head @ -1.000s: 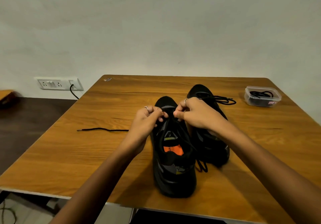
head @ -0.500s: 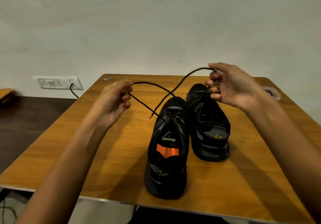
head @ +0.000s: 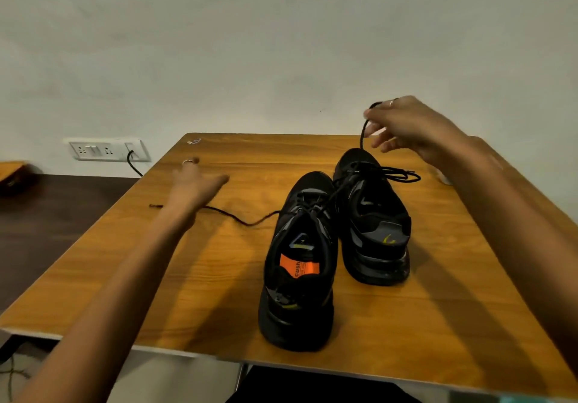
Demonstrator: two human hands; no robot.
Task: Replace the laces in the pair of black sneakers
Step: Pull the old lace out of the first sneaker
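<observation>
Right hand [head: 416, 128]: upper right of frame, fingers pinching one lace end, lifted to draw it taut
Left hand [head: 195, 183]: fingers spread, holding nothing, over the slack lace end [head: 237, 219] on the table [head: 438, 324]
Sneakers [head: 300, 261]: centre, side by side, heels nearest; left one being laced

2 black sneakers [head: 331, 246] stand side by side, heels nearest; one black lace [head: 237, 218] trails left.

Blk sneakers [head: 331, 246], orange insole tag [head: 298, 268]
</observation>
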